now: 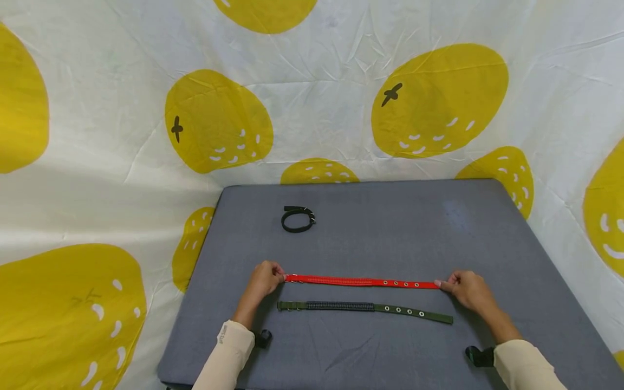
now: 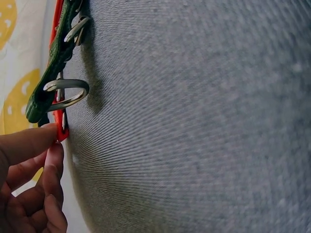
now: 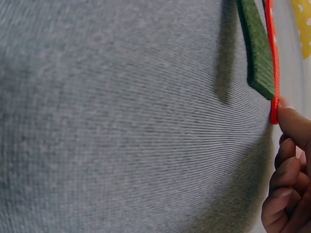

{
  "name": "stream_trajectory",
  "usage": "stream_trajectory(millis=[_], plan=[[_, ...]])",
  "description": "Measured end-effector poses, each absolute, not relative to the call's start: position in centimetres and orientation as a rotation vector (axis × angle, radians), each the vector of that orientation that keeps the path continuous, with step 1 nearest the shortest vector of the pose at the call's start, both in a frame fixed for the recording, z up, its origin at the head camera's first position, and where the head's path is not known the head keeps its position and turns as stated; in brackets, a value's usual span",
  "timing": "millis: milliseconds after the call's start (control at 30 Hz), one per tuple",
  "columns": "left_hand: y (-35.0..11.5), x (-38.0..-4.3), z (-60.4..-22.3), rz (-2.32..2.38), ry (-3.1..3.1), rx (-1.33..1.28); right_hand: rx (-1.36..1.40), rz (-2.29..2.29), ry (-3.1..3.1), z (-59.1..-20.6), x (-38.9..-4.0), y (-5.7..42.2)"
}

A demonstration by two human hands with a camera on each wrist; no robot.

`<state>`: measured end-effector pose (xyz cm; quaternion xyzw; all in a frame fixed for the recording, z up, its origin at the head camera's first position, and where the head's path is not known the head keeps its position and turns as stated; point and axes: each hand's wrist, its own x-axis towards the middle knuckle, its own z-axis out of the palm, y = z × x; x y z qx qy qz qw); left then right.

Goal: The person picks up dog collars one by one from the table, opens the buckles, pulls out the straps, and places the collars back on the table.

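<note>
A red collar with metal eyelets stretches straight from side to side in the head view. My left hand pinches its buckle end between thumb and fingers; the left wrist view shows that red end in the pinch. At the other end, my right hand pinches the tip, also seen as a red strip in the right wrist view. Just nearer to me lies a green collar, roughly parallel, with eyelets toward the right and metal rings toward the left. Neither hand touches it.
A dark collar lies coiled in a loop farther back on the grey padded table. White cloth with yellow fruit prints hangs behind and beside the table. Dark wrist-worn pieces sit by both sleeves.
</note>
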<state>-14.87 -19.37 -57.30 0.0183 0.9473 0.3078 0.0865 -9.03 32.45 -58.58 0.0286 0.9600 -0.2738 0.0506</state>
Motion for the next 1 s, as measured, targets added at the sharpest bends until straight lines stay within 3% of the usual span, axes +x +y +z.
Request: stream_trajectory(millis=[567,800,1000], plan=[[-21.3,-16.2,-55.1,1.094,2.698,0.102,0.033,-0.919,3.000,-55.9,-11.5,31.8],[-20.7,-18.3,-52.0,1.084,2.759,0.099,-0.065,-0.897,3.016,-53.3,-15.2,29.5],[-18.9,-21.5,-49.8,1.002,2.839,0.193,-0.231,-0.954,2.912,-50.7,-19.7,24.2]])
